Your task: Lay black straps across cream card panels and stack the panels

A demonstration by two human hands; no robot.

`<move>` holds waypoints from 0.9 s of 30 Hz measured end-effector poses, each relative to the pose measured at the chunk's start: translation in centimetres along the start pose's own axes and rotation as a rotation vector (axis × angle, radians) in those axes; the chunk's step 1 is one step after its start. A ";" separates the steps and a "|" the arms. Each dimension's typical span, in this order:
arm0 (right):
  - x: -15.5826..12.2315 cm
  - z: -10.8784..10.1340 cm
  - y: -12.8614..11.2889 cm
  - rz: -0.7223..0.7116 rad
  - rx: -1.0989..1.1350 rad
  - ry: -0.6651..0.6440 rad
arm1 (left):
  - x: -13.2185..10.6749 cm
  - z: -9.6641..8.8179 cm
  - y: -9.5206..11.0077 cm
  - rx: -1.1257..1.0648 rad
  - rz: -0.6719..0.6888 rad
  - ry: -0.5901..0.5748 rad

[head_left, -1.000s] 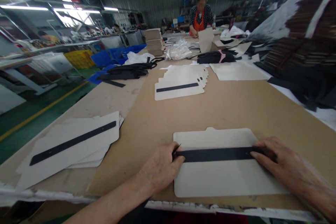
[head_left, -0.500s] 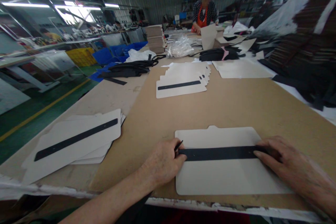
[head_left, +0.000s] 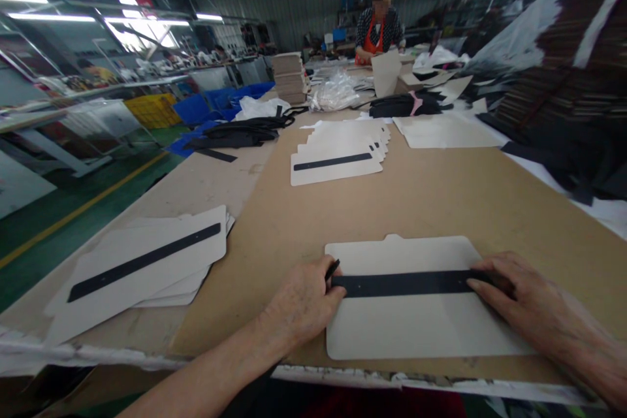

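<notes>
A white card panel (head_left: 416,326) with rounded corners lies on the brown board (head_left: 441,202) near the front edge. A black strip (head_left: 406,283) runs across it from left to right. My left hand (head_left: 301,307) is curled at the strip's left end, thumb pressed on it, with a thin dark stick poking out above the fingers. My right hand (head_left: 526,310) rests on the strip's right end, fingers stretched out and pressing down.
A pile of finished white panels (head_left: 142,261) with a black strip lies at the left. Another fanned pile (head_left: 337,153) sits further back in the middle. Black straps (head_left: 235,134), plastic bags and card stacks lie beyond. A person in an orange apron (head_left: 377,36) works at the far end.
Both hands stay on the ends of the strip; only the view has shifted slightly.
</notes>
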State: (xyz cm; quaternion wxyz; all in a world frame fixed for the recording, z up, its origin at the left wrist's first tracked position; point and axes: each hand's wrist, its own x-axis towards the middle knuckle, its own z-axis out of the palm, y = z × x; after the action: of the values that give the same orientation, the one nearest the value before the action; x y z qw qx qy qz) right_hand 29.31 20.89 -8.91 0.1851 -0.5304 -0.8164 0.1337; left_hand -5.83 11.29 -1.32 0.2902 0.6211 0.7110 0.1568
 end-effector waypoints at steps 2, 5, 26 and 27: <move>0.0 0.1 -0.1 -0.019 0.002 0.028 | -0.2 0.1 0.0 0.049 0.056 0.050; 0.0 0.1 -1.0 -0.053 -0.022 0.058 | -0.7 0.4 0.3 0.129 0.158 0.027; -3.2 -1.3 -5.1 -0.498 -0.493 0.084 | -2.6 1.4 0.5 0.478 0.360 -0.151; -3.5 -1.0 -4.6 -0.528 -0.499 0.107 | -2.7 1.4 0.1 0.477 0.388 -0.147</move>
State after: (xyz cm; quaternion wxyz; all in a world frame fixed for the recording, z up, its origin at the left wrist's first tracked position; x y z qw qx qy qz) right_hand 27.31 15.83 -6.63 0.1205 -0.3364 -0.9219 -0.1498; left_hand -4.72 8.45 -1.79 0.1517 0.8055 0.5729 -0.0073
